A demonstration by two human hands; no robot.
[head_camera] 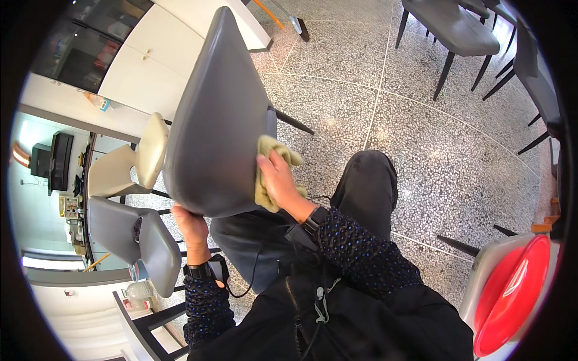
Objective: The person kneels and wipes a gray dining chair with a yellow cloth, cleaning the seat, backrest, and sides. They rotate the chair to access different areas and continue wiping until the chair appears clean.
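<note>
Before me a grey upholstered chair (216,117) shows a broad smooth panel, with one dark leg (293,121) visible beyond it. My right hand (277,178) presses a yellowish-green cloth (267,198) against the panel's right edge. At the lower left corner my left hand (192,228) grips the chair's edge, its fingertips partly hidden behind the panel. Dark straps with small devices sit on both wrists, and a thin black cable runs from the left one.
A red plastic basin (508,298) rests on a light seat at the lower right. Grey chairs (460,31) stand at the upper right. Cream chairs (110,169) and another grey chair (158,248) are on the left. A broom (300,29) lies near the white cabinet (153,58).
</note>
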